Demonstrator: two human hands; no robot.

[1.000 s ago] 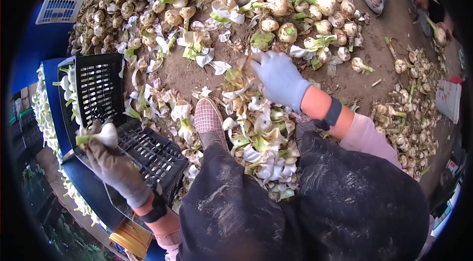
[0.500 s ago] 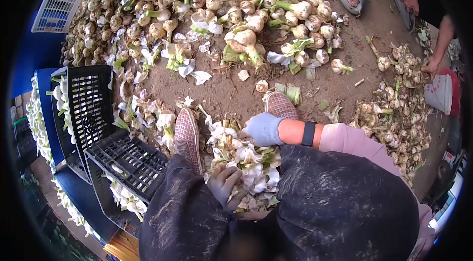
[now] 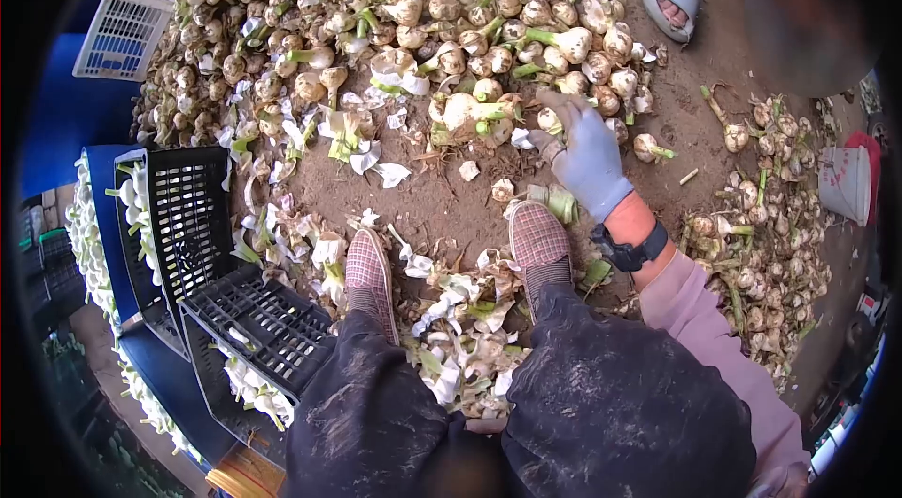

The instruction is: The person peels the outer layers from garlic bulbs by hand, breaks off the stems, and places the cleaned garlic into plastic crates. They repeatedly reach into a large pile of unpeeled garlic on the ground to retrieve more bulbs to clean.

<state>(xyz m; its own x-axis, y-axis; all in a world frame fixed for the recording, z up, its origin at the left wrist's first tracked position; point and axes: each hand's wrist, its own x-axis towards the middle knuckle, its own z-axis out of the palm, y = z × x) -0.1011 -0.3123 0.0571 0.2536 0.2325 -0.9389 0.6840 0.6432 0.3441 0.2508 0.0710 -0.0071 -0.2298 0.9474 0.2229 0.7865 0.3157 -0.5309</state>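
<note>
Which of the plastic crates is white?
The white crate, at upper left beside the bulb heap; its colour sets it apart from the black crates lower down, left of the left shoe.

No text can be read; the white container (image 3: 844,184) at right carries only unclear red marks.

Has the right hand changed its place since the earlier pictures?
Yes: judged against the garlic heap, the right hand has moved forward, from the loose peels to the heap's near edge.
</note>
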